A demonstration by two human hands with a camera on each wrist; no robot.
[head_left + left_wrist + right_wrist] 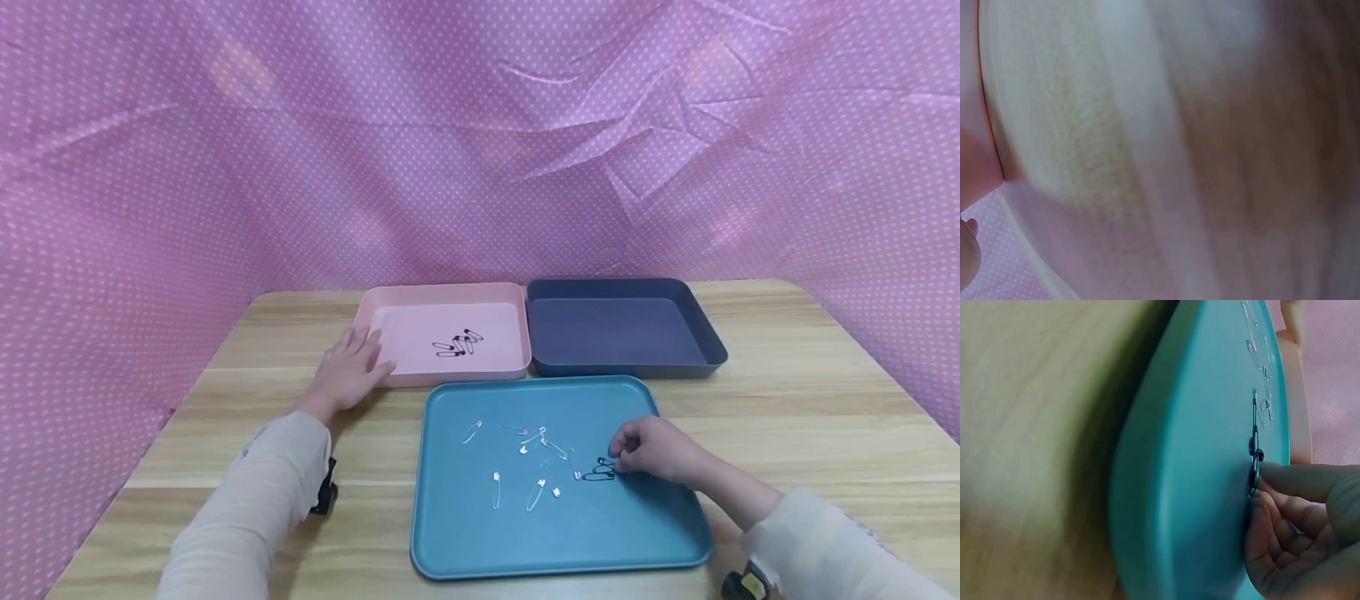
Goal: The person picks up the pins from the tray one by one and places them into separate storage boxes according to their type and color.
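My left hand (pixel 347 372) rests with spread fingers on the left edge of the pink tray (pixel 487 377), where several black safety pins (pixel 459 343) lie in a small heap. Over the right part of the blue tray (pixel 517 542), my right hand (pixel 654 451) has its fingers curled down. Its thumb and fingertips pinch a black safety pin (pixel 1254 478) in the right wrist view, beside other black pins (pixel 598 477) on the tray. Silver safety pins (pixel 535 496) are scattered to the left of these.
A dark blue-grey tray (pixel 607 333) stands behind the blue tray, to the right of the pink one. All the trays stand on a wood-grain table (pixel 810 433). Pink dotted cloth (pixel 480 167) hangs behind the table and along its sides.
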